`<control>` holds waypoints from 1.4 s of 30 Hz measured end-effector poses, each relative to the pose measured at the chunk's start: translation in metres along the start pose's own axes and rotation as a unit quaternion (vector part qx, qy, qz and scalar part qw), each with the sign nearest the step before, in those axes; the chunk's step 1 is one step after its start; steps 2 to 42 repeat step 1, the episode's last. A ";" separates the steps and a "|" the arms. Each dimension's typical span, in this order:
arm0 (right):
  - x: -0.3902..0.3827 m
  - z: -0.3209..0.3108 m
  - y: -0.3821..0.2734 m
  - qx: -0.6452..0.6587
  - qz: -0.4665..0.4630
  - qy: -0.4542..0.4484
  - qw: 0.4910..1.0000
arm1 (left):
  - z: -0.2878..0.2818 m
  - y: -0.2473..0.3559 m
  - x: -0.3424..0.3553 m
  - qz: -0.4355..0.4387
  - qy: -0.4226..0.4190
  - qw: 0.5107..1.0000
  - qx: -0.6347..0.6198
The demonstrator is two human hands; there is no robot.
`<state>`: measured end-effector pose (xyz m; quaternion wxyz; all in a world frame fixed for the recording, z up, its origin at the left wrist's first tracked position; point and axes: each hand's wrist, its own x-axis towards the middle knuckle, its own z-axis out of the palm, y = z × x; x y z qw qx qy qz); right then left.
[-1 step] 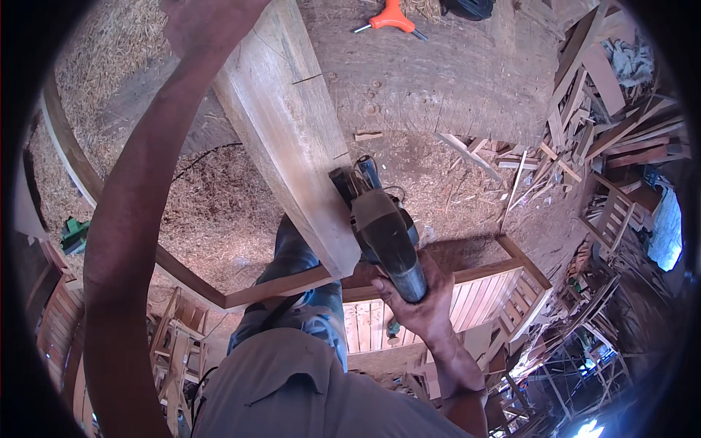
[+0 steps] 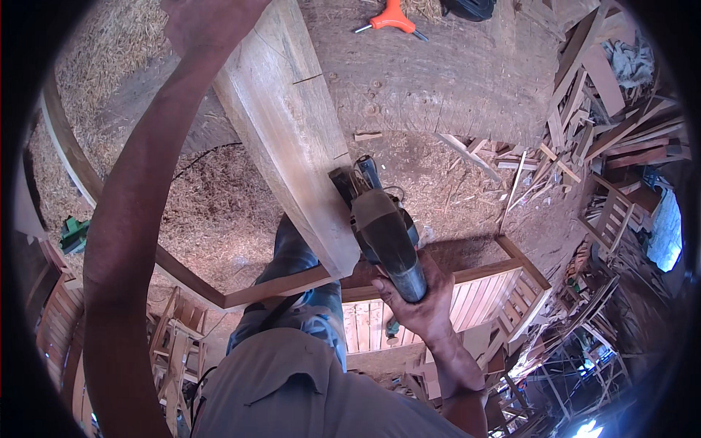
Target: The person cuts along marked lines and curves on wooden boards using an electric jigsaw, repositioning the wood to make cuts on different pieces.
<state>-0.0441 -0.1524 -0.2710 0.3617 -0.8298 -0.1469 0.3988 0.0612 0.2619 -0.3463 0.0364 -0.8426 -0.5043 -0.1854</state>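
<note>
A thick pale wooden beam [image 2: 292,139] runs from the top of the view down to a near end in front of my legs. Two short dark lines cross its right edge. My left hand [image 2: 215,29] is at the beam's far left side, its fingers cut off by the picture's top edge. On the right, my right hand [image 2: 425,303] wraps round the rear of a dark handheld power tool [image 2: 387,226]. The tool's front end rests against the beam's right side near the near end; its exact kind is hard to make out.
Beyond the beam, an orange three-armed wrench [image 2: 393,16] lies on a worn wooden work surface [image 2: 438,80]. Sawdust and shavings cover the ground [image 2: 212,197]. Scrap wood [image 2: 584,124] piles up on the right. A slatted wooden frame [image 2: 475,299] stands near my right forearm.
</note>
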 end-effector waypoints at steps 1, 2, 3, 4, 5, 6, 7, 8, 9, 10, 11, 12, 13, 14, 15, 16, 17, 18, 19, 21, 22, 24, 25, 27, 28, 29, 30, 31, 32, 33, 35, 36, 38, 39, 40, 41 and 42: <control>-0.001 0.000 0.001 -0.005 0.016 -0.009 1.000 | 0.006 -0.003 0.002 0.000 0.006 1.000 0.008; -0.001 0.000 0.001 -0.005 0.016 -0.009 1.000 | 0.006 -0.003 0.002 0.000 0.006 1.000 0.008; -0.001 0.000 0.001 -0.005 0.016 -0.009 1.000 | 0.006 -0.003 0.002 0.000 0.006 1.000 0.008; -0.001 0.000 0.001 -0.005 0.016 -0.009 1.000 | 0.006 -0.003 0.002 0.000 0.006 1.000 0.008; -0.001 0.000 0.001 -0.005 0.016 -0.009 1.000 | 0.006 -0.003 0.002 0.000 0.006 1.000 0.008; -0.001 0.000 0.001 -0.005 0.016 -0.009 1.000 | 0.006 -0.003 0.002 0.000 0.006 1.000 0.008; -0.001 0.000 0.001 -0.005 0.016 -0.009 1.000 | 0.006 -0.003 0.002 0.000 0.006 1.000 0.008; -0.001 0.000 0.001 -0.005 0.016 -0.009 1.000 | 0.006 -0.003 0.002 0.000 0.006 1.000 0.008; -0.001 0.000 0.001 -0.005 0.016 -0.009 1.000 | 0.006 -0.003 0.002 0.000 0.006 1.000 0.008; -0.001 0.000 0.001 -0.005 0.016 -0.009 1.000 | 0.006 -0.003 0.002 0.000 0.006 1.000 0.008; -0.001 0.000 0.001 -0.005 0.016 -0.009 1.000 | 0.006 -0.003 0.002 0.000 0.006 1.000 0.008; -0.001 0.000 0.001 -0.005 0.016 -0.009 1.000 | 0.006 -0.003 0.002 0.000 0.006 1.000 0.008; -0.001 0.000 0.001 -0.005 0.016 -0.009 1.000 | 0.006 -0.003 0.002 0.000 0.006 1.000 0.008; -0.001 0.000 0.001 -0.005 0.016 -0.009 1.000 | 0.006 -0.003 0.002 0.000 0.006 1.000 0.008; -0.001 0.000 0.001 -0.005 0.016 -0.009 1.000 | 0.006 -0.003 0.002 0.000 0.006 1.000 0.008; -0.001 0.000 0.001 -0.005 0.016 -0.009 1.000 | 0.006 -0.003 0.002 0.000 0.006 1.000 0.008; -0.001 0.000 0.001 -0.005 0.016 -0.009 1.000 | 0.006 -0.003 0.002 0.000 0.006 1.000 0.008; -0.001 0.000 0.001 -0.005 0.016 -0.009 1.000 | 0.006 -0.003 0.002 0.000 0.006 1.000 0.008; -0.001 0.000 0.001 -0.005 0.016 -0.009 1.000 | 0.006 -0.003 0.002 0.000 0.006 1.000 0.008; -0.001 0.000 0.001 -0.005 0.016 -0.009 1.000 | 0.006 -0.003 0.002 0.000 0.006 1.000 0.008; -0.001 0.000 0.001 -0.005 0.016 -0.009 1.000 | 0.006 -0.003 0.002 0.000 0.006 1.000 0.008; -0.001 0.000 0.001 -0.005 0.016 -0.009 1.000 | 0.006 -0.003 0.002 0.000 0.006 1.000 0.008; -0.001 0.000 0.001 -0.005 0.016 -0.009 1.000 | 0.006 -0.003 0.002 0.000 0.006 1.000 0.008; -0.001 0.000 0.001 -0.005 0.016 -0.009 1.000 | 0.006 -0.003 0.002 0.000 0.006 1.000 0.008; -0.001 0.000 0.001 -0.005 0.016 -0.009 1.000 | 0.006 -0.003 0.002 0.000 0.006 1.000 0.008; -0.001 0.000 0.001 -0.005 0.016 -0.009 1.000 | 0.006 -0.003 0.002 0.000 0.006 1.000 0.008; -0.001 0.000 0.001 -0.005 0.016 -0.009 1.000 | 0.006 -0.003 0.002 0.000 0.006 1.000 0.008; -0.001 0.000 0.001 -0.005 0.016 -0.009 1.000 | 0.006 -0.003 0.002 0.000 0.006 1.000 0.008; -0.001 0.000 0.001 -0.005 0.016 -0.009 1.000 | 0.006 -0.003 0.002 0.000 0.006 1.000 0.008; -0.001 0.000 0.001 -0.005 0.016 -0.009 1.000 | 0.006 -0.003 0.002 0.000 0.006 1.000 0.008; -0.001 0.000 0.001 -0.005 0.016 -0.009 1.000 | 0.006 -0.003 0.002 0.000 0.006 1.000 0.008; -0.001 0.000 0.001 -0.005 0.016 -0.009 1.000 | 0.006 -0.003 0.002 0.000 0.006 1.000 0.008; -0.001 0.000 0.001 -0.005 0.016 -0.009 1.000 | 0.006 -0.003 0.002 0.000 0.006 1.000 0.008; -0.001 0.000 0.001 -0.005 0.016 -0.009 1.000 | 0.006 -0.003 0.002 0.000 0.006 1.000 0.008; -0.001 0.000 0.001 -0.005 0.016 -0.009 1.000 | 0.006 -0.003 0.002 0.000 0.006 1.000 0.008; -0.001 0.000 0.001 -0.005 0.016 -0.009 1.000 | 0.006 -0.003 0.002 0.000 0.006 1.000 0.008; -0.001 0.000 0.001 -0.005 0.016 -0.009 1.000 | 0.006 -0.003 0.002 0.000 0.006 1.000 0.008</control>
